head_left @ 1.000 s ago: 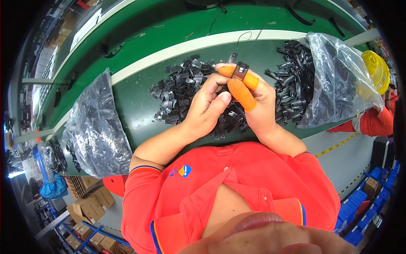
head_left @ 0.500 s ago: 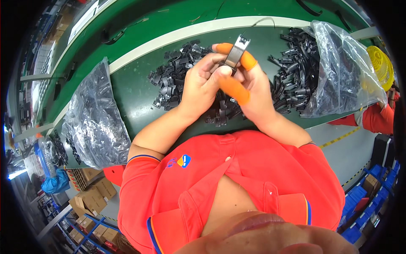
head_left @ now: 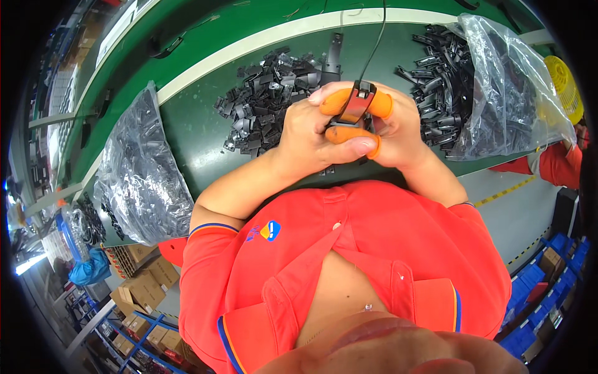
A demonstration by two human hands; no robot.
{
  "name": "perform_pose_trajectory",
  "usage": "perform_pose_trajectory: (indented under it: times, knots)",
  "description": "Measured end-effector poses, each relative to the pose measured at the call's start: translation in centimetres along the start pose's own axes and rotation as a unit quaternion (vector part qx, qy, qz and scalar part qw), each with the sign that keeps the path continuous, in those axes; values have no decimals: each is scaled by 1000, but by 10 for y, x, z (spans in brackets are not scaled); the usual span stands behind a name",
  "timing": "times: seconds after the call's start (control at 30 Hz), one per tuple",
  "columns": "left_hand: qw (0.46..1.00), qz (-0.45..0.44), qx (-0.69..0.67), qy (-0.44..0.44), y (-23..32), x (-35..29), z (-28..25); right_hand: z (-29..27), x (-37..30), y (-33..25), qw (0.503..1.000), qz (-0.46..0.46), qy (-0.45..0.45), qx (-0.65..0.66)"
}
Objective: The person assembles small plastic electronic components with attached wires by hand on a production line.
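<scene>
"How's that curved black part [head_left: 357, 108] held?"
"The left hand [head_left: 304, 132] and right hand [head_left: 402, 128] close around it above the green bench [head_left: 194, 118], perhaps for steadiness; orange finger cots [head_left: 335, 103] may help grip."
"The piles?"
"Small black pieces [head_left: 265, 100] left, longer black strips [head_left: 439, 87] right, likely for reach."

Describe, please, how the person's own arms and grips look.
The right grip wears two orange finger covers with rounded tips. The left grip shows no glove or cover. Both forearms are bare below short red sleeves with dark blue trim.
</scene>
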State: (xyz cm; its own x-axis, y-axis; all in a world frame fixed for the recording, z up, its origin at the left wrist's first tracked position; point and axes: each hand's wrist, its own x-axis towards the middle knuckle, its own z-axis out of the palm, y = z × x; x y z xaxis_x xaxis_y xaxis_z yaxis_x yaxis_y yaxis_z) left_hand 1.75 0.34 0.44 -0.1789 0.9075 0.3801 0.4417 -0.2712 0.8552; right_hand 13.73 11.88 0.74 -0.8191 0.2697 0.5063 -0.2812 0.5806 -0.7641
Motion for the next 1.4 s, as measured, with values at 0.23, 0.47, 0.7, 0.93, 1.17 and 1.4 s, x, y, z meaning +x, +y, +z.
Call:
perform_pose_trajectory:
  times: [0.23,0.47,0.7,0.93,1.17,1.4]
  knots:
    - [989,-89,-103,-60,19,19,-2,-14,13,9,984,-134,-8,-114]
    - [993,-94,-77,-14,7,26,8,12,-1,6,991,-3,105,80]
    - [982,-27,150,-115,-12,63,-57,-12,61,44,935,159,71,308]
    - [828,39,556,-57,-133,106,-162,-82,170,215,933,231,177,-213]
    - [855,0,511,87,-192,97,-202,-107,173,322,828,325,182,-420]
    - [590,-286,639,403,-218,50,-294,-72,202,278,876,96,180,-436]
